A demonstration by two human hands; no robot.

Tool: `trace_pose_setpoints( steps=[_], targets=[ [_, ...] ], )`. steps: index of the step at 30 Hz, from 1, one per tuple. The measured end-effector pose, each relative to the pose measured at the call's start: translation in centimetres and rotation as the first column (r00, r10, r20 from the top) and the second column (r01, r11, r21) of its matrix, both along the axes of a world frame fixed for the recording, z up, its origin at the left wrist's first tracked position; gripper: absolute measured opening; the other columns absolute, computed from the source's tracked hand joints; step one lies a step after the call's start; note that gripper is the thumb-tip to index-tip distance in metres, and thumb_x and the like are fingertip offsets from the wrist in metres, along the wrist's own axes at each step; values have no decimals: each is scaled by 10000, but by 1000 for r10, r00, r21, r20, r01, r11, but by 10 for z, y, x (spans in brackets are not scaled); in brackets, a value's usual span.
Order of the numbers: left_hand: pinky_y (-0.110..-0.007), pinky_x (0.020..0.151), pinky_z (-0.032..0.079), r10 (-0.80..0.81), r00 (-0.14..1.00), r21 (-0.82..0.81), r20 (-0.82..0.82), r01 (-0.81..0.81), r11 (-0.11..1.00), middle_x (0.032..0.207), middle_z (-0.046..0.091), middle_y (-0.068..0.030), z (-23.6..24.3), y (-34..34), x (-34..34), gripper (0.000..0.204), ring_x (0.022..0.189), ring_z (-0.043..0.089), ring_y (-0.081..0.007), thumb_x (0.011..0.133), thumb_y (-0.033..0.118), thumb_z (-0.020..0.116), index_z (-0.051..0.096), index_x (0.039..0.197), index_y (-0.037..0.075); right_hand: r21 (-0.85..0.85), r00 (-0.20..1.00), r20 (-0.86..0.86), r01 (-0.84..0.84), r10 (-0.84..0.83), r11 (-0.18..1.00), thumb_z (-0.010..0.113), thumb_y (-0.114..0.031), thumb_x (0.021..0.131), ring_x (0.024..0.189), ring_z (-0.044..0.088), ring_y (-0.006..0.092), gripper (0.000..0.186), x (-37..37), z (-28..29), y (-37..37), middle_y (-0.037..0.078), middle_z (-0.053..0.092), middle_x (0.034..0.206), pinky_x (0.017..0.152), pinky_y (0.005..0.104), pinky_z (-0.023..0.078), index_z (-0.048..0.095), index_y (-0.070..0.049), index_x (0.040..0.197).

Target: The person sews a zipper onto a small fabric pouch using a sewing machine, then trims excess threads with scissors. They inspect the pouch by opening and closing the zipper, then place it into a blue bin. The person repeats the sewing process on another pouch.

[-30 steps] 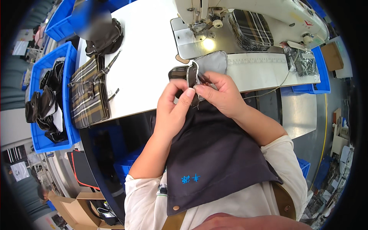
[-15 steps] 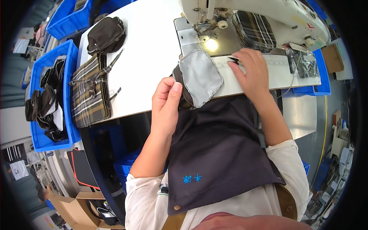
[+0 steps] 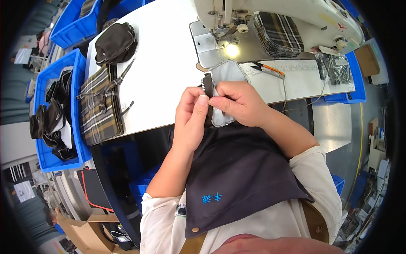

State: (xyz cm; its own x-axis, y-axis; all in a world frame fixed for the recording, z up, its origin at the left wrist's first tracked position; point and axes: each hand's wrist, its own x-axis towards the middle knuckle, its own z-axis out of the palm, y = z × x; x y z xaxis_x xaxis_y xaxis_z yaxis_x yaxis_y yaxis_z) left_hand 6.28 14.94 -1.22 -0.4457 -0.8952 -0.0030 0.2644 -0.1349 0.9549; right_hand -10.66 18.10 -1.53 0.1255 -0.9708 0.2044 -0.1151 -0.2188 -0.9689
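At the near edge of the white table, both hands hold a small sewn pouch piece [image 3: 230, 71] with a grey lining side and rounded corners. Along its left side runs a dark zipper strip [image 3: 207, 85] with pale teeth. My left hand [image 3: 190, 112] is closed on the zipper edge, thumb on top. Pinching the same edge from the other side, my right hand [image 3: 241, 103] has its thumb close to the left one and covers much of the lining. Thread snips [image 3: 268, 69] with an orange handle lie on the table to the right.
A sewing machine [image 3: 228, 21] with its lamp lit stands beyond my hands. Plaid fabric pieces [image 3: 279, 34] are stacked on its bed. To the left are a dark pouch [image 3: 116, 42], folded plaid pieces [image 3: 101, 106] and a blue bin [image 3: 80, 154] of dark pouches.
My right hand has let go of the snips, leaving them on the table, and moved left onto the pouch piece. The piece has turned, bringing its zipper edge more upright.
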Motion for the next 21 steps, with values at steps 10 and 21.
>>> trace_pose_setpoints(
  steps=[10, 21],
  targets=[
    [-226, 701, 347, -153, 984, 43, -91, 158, 987, 842, 474, 63, 4, 0, 5, 235, 782, 382, -47, 1064, 286, 494, 517, 919, 102, 133, 925, 356, -194, 136, 972, 629, -211, 1005, 599, 365, 15, 325, 2, 13, 0, -71, 458, 654, 505, 218, 302, 489, -75, 745],
    [-248, 640, 343, -12, 886, 331, -463, 186, 925, 776, 394, 4, 14, -3, -4, 356, 739, 359, -121, 1069, 394, 428, 394, 835, 128, 250, 689, 724, -271, 7, 930, 594, -170, 995, 426, 348, 31, 311, -5, 12, -2, -45, 440, 592, 380, 203, 274, 480, -101, 714]
  ],
)
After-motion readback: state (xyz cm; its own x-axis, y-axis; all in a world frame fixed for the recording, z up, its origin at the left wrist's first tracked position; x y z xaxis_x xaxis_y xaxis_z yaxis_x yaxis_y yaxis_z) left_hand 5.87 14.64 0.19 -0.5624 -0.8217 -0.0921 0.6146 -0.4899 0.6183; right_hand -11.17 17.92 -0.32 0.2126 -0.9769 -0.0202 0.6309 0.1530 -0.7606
